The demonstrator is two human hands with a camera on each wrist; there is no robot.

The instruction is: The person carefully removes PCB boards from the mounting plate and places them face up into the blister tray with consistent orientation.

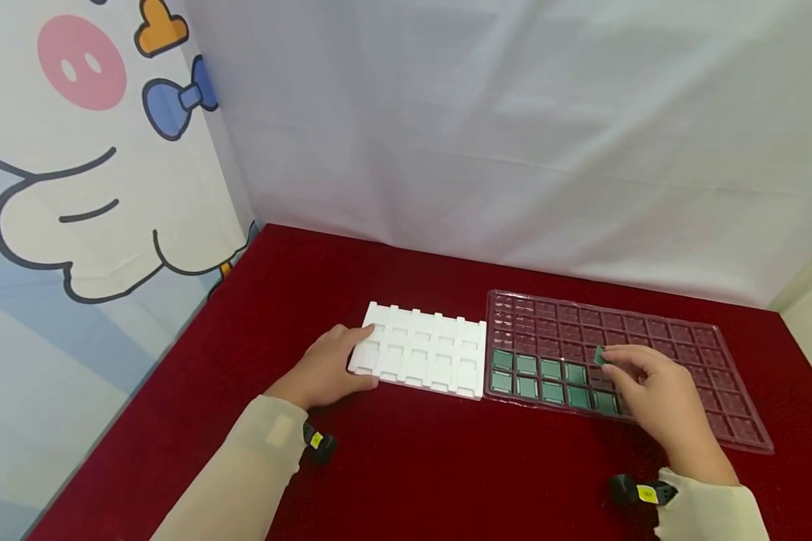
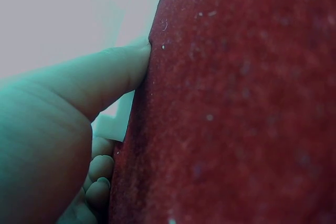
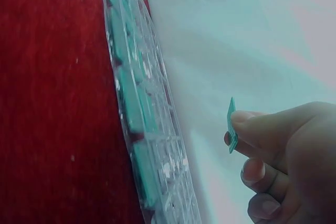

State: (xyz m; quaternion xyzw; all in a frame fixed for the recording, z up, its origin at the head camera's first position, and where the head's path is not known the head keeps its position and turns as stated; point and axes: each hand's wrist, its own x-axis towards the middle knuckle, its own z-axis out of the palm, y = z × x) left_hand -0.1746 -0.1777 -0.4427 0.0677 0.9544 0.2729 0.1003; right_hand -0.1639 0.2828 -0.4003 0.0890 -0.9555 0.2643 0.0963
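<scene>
My right hand (image 1: 663, 394) pinches a small green circuit board (image 3: 232, 124) between thumb and fingertips, raised above the clear plastic compartment tray (image 1: 700, 330). In the right wrist view the board stands nearly edge-on, the other fingers curled below it. More green boards (image 1: 551, 392) lie in the tray's two front rows, toward its left end. Left of this tray, and close against it, lies a white slotted tray (image 1: 416, 353). My left hand (image 1: 328, 368) holds its left end, the thumb (image 2: 113, 69) along the front edge and the fingers around the far side.
A dark red cloth (image 1: 440, 466) covers the table. White fabric (image 1: 514, 150) hangs behind it, and a cartoon-printed sheet (image 1: 95, 210) stands along the left side. Each wrist wears a black strap with a small camera.
</scene>
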